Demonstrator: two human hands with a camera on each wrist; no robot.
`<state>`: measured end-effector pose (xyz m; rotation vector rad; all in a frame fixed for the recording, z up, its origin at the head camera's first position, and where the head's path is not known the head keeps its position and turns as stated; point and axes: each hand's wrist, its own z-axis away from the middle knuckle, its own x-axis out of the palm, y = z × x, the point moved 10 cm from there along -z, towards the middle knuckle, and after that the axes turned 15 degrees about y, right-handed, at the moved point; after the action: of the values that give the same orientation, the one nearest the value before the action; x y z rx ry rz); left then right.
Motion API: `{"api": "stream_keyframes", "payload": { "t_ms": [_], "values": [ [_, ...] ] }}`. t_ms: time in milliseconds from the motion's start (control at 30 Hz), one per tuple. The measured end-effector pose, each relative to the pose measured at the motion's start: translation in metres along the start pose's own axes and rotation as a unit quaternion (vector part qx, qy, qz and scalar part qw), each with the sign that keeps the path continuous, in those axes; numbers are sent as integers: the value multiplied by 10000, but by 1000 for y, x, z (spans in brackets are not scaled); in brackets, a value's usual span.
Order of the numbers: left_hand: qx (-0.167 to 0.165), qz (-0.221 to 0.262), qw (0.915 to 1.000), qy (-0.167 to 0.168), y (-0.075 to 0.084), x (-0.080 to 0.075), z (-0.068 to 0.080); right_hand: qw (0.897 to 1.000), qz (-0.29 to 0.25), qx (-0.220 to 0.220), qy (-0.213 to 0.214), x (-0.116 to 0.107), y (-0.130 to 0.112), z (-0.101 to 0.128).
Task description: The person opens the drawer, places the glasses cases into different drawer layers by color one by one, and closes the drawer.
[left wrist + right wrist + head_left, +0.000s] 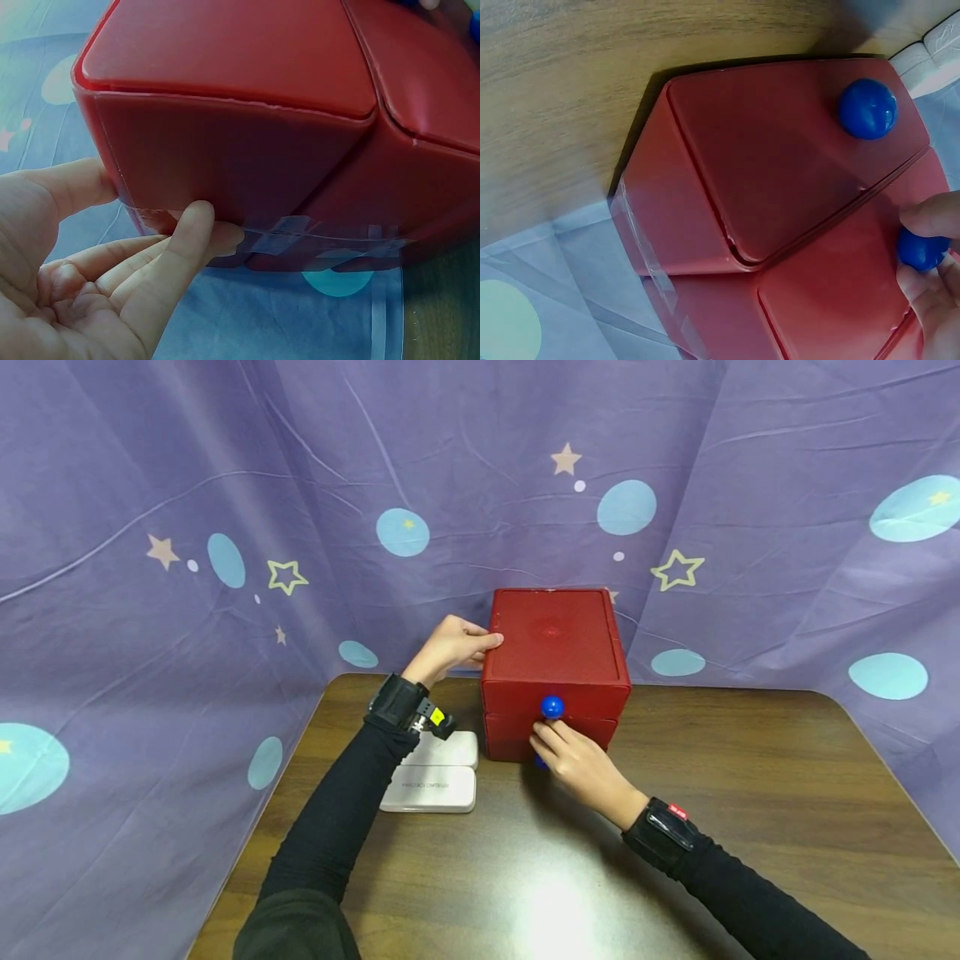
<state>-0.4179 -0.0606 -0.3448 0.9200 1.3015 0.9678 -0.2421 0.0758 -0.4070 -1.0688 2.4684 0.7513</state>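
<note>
The left hand (450, 647) reached forward, fingers (184, 240) straight and relaxed. The right hand (581, 767) pinched with curled fingers (930, 217).

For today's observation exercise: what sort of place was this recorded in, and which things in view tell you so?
Probably a staged indoor recording corner, not a lived-in room. A purple curtain printed with stars and circles closes off the back and sides, a plain wooden table bears only a red drawer box and white cases, and both wrists carry strapped cameras.
</note>
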Motion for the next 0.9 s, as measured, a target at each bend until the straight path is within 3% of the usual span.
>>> {"api": "stream_keyframes", "payload": {
  "t_ms": [900],
  "values": [
    [-64, -40, 9999, 71, 1, -1, 1, 9998, 48, 81, -177, 0, -1, 0]
  ]
}}
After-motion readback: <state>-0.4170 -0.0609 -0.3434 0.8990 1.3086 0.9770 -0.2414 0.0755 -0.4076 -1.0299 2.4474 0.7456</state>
